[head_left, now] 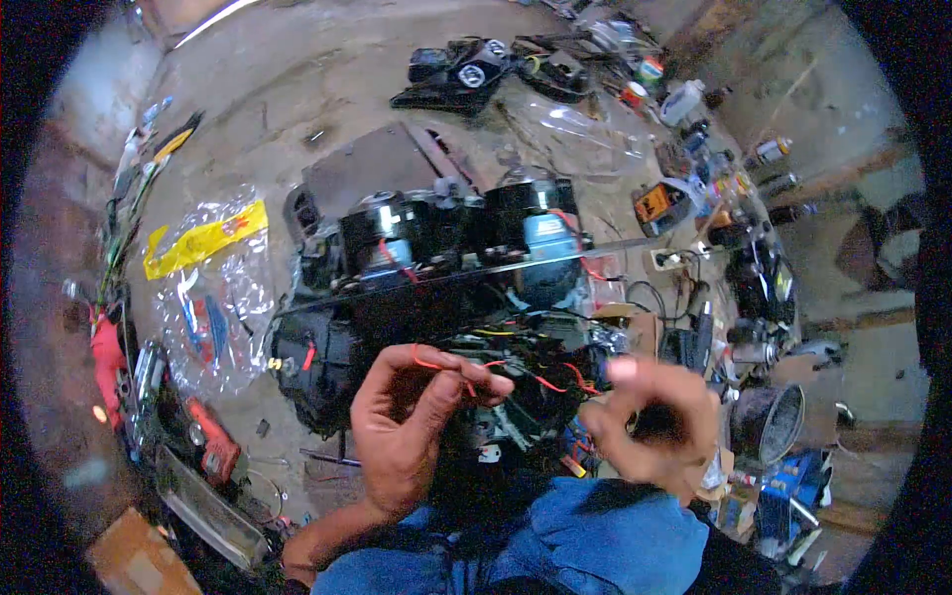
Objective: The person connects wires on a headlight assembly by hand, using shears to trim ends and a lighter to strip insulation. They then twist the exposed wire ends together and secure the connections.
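A black headlight assembly (446, 248) with round lamp housings and loose wiring rests in front of my knees on the concrete floor. My left hand (407, 426) pinches a thin red wire (540, 380) that runs from the assembly's wire bundle. My right hand (654, 421) is curled close to the same bundle, fingers closed around something dark that I cannot make out. Both hands hover just above my blue trousers (585, 545).
A clear plastic bag with a yellow label (203, 243) lies at the left. Red tools (213, 446) and a lamp lens (203, 506) sit at the lower left. More black lamp parts (466, 74) lie at the back. Bottles, a socket strip (674, 260) and clutter fill the right side.
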`<state>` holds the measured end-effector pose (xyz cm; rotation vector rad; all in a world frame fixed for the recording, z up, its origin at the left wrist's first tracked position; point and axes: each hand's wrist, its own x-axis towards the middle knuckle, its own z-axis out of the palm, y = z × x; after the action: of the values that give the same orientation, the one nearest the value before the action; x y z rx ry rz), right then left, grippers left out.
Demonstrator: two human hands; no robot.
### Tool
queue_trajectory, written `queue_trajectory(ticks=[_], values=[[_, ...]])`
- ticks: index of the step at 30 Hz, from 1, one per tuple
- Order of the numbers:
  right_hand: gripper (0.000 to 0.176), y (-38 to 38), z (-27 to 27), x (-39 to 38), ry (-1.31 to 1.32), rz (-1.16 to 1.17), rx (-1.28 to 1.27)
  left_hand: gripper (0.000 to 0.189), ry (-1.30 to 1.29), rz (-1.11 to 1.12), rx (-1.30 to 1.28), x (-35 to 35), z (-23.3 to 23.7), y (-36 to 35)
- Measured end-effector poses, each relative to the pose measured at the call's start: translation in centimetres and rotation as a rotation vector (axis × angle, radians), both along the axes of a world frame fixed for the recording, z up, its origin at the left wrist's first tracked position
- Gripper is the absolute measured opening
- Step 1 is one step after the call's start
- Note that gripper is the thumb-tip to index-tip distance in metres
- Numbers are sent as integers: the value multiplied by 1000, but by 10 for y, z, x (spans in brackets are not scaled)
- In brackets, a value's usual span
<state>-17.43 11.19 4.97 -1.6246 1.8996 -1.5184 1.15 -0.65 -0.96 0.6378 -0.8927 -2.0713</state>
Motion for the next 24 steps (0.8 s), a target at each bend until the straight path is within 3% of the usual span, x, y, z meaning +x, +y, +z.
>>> queue_trajectory(ticks=[1, 3, 6, 7, 10, 19, 24], values=[[41, -4, -5, -1, 180, 74, -164, 15, 5, 0, -11, 0, 1, 0], [32, -13, -7, 3, 291, 252, -349, 14, 56, -26, 1, 1, -1, 1], [37, -30, 15, 12, 531, 244, -110, 14, 85, -22, -18, 1, -1, 1], [44, -35, 17, 17, 552, 188, 18, 15, 51, -12, -23, 2, 0, 1], [42, -49, 14, 18, 523, 198, 124, 18, -57, 17, -44, 8, 0, 1], [39, -39, 10, 9, 518, 261, 274, 21, -85, -81, 18, 21, -12, 2], [29, -35, 6, 2, 608, 324, 312, 21, 86, -69, 39, 20, -15, 1]])
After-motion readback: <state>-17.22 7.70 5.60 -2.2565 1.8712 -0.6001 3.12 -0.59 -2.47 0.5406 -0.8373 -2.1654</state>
